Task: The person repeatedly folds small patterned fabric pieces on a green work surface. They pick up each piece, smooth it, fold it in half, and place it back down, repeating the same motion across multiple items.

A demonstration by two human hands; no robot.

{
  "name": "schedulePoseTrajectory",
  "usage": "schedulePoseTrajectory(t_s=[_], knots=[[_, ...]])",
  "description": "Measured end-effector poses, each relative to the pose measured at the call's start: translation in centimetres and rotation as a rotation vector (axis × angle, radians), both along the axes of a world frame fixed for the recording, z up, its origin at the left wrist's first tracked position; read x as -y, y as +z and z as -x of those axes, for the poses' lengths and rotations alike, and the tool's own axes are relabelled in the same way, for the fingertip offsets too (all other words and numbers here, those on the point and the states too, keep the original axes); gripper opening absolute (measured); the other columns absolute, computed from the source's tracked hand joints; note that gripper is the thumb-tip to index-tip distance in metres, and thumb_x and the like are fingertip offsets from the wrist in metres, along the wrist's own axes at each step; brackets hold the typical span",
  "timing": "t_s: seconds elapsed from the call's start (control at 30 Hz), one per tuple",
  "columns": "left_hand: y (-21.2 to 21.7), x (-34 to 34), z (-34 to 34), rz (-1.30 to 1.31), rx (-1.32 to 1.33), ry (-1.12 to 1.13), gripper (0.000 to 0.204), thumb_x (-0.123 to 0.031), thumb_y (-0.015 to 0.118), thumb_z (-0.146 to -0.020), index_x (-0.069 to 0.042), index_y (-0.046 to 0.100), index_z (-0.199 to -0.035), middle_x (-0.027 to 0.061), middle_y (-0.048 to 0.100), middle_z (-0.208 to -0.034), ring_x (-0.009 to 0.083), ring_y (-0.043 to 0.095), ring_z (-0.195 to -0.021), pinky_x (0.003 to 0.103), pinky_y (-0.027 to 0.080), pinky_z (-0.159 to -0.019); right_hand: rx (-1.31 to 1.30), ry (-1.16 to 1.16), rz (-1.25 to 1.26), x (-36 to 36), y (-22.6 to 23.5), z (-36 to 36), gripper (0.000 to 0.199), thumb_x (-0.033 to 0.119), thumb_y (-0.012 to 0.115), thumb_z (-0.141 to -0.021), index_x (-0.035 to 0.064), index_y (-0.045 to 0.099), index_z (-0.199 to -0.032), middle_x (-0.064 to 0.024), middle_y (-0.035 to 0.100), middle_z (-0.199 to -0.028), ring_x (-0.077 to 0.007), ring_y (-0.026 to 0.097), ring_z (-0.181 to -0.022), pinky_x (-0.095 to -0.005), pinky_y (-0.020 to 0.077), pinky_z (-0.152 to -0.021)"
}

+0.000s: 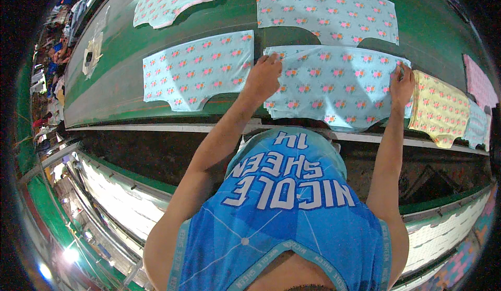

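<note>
In front of me on the green table lies a small stack of light blue floral cut fabric panels [334,85], with curved cutouts along the near side. At the stack's far left corner, my left hand [265,77] has its fingers bent and closed on the edge of the top fabric panel. My right hand [401,86] grips the far right corner with curled fingers. Both wrists come in over the near edge of the table. Fingertips are partly hidden against the cloth.
Similar blue panels lie to the left [201,72], at the far left [177,1] and just beyond the stack [329,10]. Right of it are a yellow floral panel [439,106] and a pink one [479,80]. The green table [120,82] has a pale near rail [182,128].
</note>
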State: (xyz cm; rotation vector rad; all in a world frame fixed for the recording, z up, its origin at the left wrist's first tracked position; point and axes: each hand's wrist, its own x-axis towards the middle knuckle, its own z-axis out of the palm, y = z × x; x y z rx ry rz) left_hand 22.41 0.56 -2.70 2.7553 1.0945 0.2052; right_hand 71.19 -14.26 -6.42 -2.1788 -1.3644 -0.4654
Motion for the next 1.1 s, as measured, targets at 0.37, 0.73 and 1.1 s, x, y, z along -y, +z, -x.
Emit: schedulePoseTrajectory(t_s=[0.37, 0.73, 1.1], knots=[[14.2, 12.0, -2.5, 0.773, 0.151, -0.545, 0.025, -0.006, 0.064, -0.088, -0.009, 0.073, -0.111, 0.0148, 0.076, -0.105, 0.0362, 0.073, -0.1, 0.047, 0.058, -0.087, -0.237, -0.013, 0.076, -0.4, -0.7, -2.0, 0.043, 0.013, 0.063, -0.1, 0.013, 0.061, -0.143, -0.0221, 0.059, -0.142, -0.0411, 0.056, -0.133, -0.0502, 0.0504, -0.108], [16.5, 15.1, 4.7, 1.146, 0.681, -0.317, 0.017, 0.0, 0.078, -0.088, -0.007, 0.076, -0.104, 0.0107, 0.078, -0.102, 0.0261, 0.076, -0.095, 0.04, 0.06, -0.085, -1.048, 0.08, -0.131, 6.7, 1.6, -6.7, 0.045, 0.004, 0.056, -0.101, 0.0029, 0.063, -0.146, -0.0121, 0.065, -0.146, -0.0239, 0.062, -0.132, -0.0391, 0.0476, -0.113], [10.0, 8.5, 14.8, 0.8, 1.234, 0.407, 0.009, -0.011, 0.063, -0.108, -0.004, 0.061, -0.114, -0.0018, 0.063, -0.1, 0.006, 0.055, -0.089, 0.025, 0.048, -0.08, -1.285, 0.186, -0.505, 9.8, 14.7, -2.7, 0.042, 0.013, 0.053, -0.108, 0.0036, 0.055, -0.149, -0.0119, 0.067, -0.127, -0.0249, 0.066, -0.117, -0.0421, 0.0546, -0.104]])
